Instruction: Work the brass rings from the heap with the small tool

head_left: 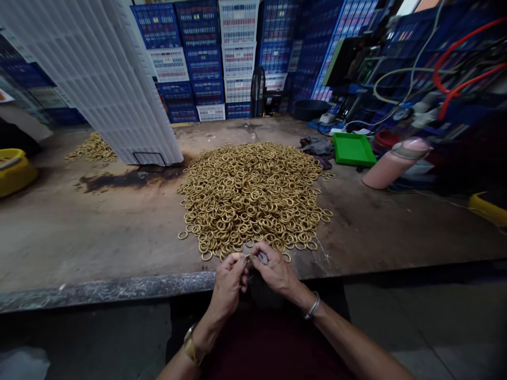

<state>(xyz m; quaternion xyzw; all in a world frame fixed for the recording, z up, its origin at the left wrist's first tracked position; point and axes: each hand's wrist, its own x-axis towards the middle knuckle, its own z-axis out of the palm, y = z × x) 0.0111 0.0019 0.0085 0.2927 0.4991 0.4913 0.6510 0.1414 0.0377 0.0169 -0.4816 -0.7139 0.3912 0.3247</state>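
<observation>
The left hand (228, 278) and right hand (278, 273) pinch 1 ring (248, 256) between their fingertips, at the near edge of the pile (253, 195).

Ring pile (253, 195) on table (138, 248) before crates (239, 58)

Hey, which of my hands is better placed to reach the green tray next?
Likely your right hand: it's nearer the green tray, while your left hand would have to cross over.
</observation>
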